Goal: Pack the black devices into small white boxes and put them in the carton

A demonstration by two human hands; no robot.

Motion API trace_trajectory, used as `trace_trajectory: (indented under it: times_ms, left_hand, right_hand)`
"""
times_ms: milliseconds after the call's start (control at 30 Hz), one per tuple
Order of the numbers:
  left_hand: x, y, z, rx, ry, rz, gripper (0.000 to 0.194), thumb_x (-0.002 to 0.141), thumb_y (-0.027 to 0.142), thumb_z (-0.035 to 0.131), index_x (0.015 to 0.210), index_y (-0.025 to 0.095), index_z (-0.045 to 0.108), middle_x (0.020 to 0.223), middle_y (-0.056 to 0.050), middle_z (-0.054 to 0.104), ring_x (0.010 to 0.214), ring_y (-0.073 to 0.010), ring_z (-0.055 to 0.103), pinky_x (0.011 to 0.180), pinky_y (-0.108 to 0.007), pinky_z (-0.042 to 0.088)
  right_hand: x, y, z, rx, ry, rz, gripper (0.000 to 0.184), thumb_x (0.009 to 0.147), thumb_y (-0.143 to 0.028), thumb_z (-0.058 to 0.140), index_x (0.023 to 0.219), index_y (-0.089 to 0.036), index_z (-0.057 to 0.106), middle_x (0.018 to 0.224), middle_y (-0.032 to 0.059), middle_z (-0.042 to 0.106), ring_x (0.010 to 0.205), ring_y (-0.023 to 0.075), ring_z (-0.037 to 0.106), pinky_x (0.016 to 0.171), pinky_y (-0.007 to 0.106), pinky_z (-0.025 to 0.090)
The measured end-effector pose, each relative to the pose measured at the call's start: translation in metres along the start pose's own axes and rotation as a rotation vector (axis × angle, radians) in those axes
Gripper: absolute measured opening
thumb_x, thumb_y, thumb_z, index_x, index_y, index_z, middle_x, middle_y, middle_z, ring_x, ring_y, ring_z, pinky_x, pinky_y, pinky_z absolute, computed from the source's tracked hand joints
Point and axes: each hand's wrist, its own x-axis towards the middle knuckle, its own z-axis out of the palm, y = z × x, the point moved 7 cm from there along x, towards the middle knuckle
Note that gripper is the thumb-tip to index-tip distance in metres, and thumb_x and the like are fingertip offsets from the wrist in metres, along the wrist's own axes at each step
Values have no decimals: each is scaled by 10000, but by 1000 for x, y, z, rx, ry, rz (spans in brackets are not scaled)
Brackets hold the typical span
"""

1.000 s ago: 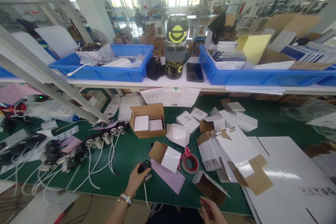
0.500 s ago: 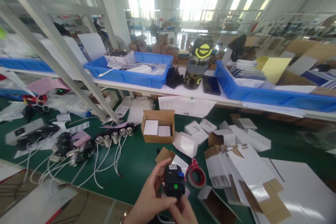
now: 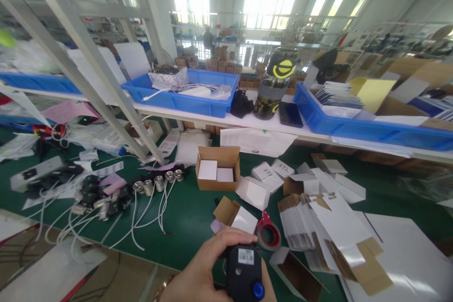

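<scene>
At the bottom of the view, a black boxy device with a white printed label and a blue knob is held up close to me. My left hand is closed around its left side, fingers reaching across the top. Against the device's right side lies my right hand, mostly hidden behind it, gripping from below. Just beyond are an open small carton and a red tape dispenser.
A brown carton holds white boxes. Flattened cartons are stacked on the right, with an open box before them. Metal fittings with white cables lie left. Blue trays and a bottle stand on the shelf.
The device has come closer and lower to the right, and tilted so its labelled top faces me. The green dot on its front is out of sight. My view has shifted slightly left.
</scene>
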Motion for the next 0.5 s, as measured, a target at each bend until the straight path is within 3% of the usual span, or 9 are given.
trace_trajectory:
  times_ms: [100, 167, 267, 333, 400, 500]
  left_hand:
    - [-9, -10, -9, 28, 49, -77, 770, 674, 69, 759, 1377, 298, 547, 1430, -81, 550, 1341, -311, 501, 1184, -456, 344]
    - [-16, -21, -16, 32, 114, -150, 861, 659, 48, 737, 1440, 313, 488, 1509, -78, 474, 1410, -323, 424, 1207, -483, 304]
    - [-24, -40, -23, -16, 222, -243, 964, 647, 201, 840, 1504, 305, 411, 1548, -102, 427, 1433, -362, 386, 1186, -514, 332]
    - [-27, -51, -29, -31, 327, -280, 914, 666, 384, 853, 1478, 275, 448, 1489, -123, 496, 1367, -367, 466, 1154, -499, 376]
    - [-30, -59, -35, -33, 430, -305, 677, 749, 536, 755, 1334, 242, 580, 1318, -117, 624, 1224, -330, 579, 1084, -439, 444]
    - [-32, -68, -34, -157, 445, -364, 509, 818, 665, 610, 1069, 227, 667, 1032, -63, 696, 955, -248, 653, 842, -307, 536]
  right_hand:
    - [1, -4, -4, 17, 93, -18, 474, 873, -465, 631, 1288, -237, 645, 1211, 96, 716, 1176, 343, 641, 963, 445, 571]
    - [-1, -10, -13, -87, 218, -76, 414, 907, -450, 608, 1249, -221, 656, 1230, 110, 701, 1180, 325, 637, 994, 443, 546]
    - [-4, -26, -23, -283, 343, -219, 303, 963, -342, 541, 1228, -239, 646, 1154, 117, 706, 1088, 281, 667, 940, 407, 558]
    - [-2, -39, -26, -354, 308, -306, 316, 976, -276, 507, 1269, -239, 622, 1110, 121, 706, 1026, 262, 681, 875, 371, 575]
    - [5, -53, -27, -381, 178, -380, 336, 974, -258, 515, 1296, -254, 613, 1048, 99, 717, 944, 237, 696, 810, 320, 585]
    - [17, -61, -25, -390, -37, -405, 279, 969, -263, 536, 1213, -294, 668, 953, 58, 719, 856, 206, 690, 753, 269, 576]
